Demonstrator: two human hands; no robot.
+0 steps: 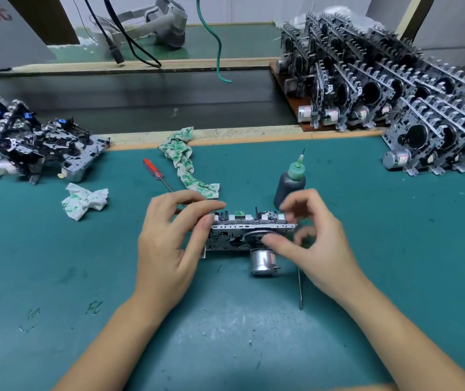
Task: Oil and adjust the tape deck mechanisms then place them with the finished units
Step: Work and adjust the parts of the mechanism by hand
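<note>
Deck (242, 230) upright on mat (56, 249), pinched at its end by left hand (169, 244); right hand (318, 244) blurred, thumb on flywheel (254, 237), oiler (289, 184) behind.

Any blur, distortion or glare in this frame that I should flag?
Head view: the right hand is smeared by motion blur at its fingers, while the left hand and the tape deck mechanism stay fairly sharp; wide-angle distortion bends the bench edge; lighting is even, no harsh glare.
</note>
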